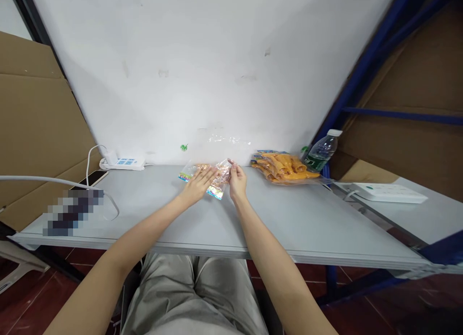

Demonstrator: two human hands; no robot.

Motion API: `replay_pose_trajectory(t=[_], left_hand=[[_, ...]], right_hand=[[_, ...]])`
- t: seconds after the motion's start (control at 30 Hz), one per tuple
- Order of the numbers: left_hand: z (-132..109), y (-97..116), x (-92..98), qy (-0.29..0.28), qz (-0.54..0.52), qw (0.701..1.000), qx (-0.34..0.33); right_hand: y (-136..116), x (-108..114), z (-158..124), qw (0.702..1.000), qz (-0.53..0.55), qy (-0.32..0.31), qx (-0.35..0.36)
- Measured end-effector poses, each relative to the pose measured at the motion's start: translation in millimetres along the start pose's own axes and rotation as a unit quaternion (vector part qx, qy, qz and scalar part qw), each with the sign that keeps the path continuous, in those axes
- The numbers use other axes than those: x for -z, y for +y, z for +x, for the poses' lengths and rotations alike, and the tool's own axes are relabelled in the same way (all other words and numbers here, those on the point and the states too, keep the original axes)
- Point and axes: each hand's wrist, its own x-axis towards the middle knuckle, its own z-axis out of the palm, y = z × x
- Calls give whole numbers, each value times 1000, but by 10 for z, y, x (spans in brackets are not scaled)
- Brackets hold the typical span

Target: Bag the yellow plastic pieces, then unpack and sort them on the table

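A clear plastic packet (221, 179) with shiny, colourful printed strips along its edge lies near the back of the table. Something orange-pink shows through it, too small and glinting to name. My left hand (198, 184) rests flat across the packet, fingers stretched out. At the packet's right side, my right hand (238, 180) grips its edge between thumb and fingers. To the right, a larger clear bag holding several orange items (285, 167) lies on the table.
A plastic bottle (323, 151) leans behind the orange items. White power strips (125, 163) sit at the back left and on the right-hand surface. A phone (94, 177) and a white cable (43, 179) are at the left. Cardboard (32, 123) and a wall (217, 74) enclose the table (210, 229).
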Motion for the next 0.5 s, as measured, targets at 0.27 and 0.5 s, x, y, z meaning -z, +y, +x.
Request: replay_pose_trajectory(t=[0.27, 0.5], left_hand=[[353, -303, 1121, 107, 131, 984, 50], [392, -181, 2230, 306, 270, 911, 60]], right_hand=[[31, -23, -63, 995, 7, -80, -55], [47, -54, -85, 994, -29, -92, -49]])
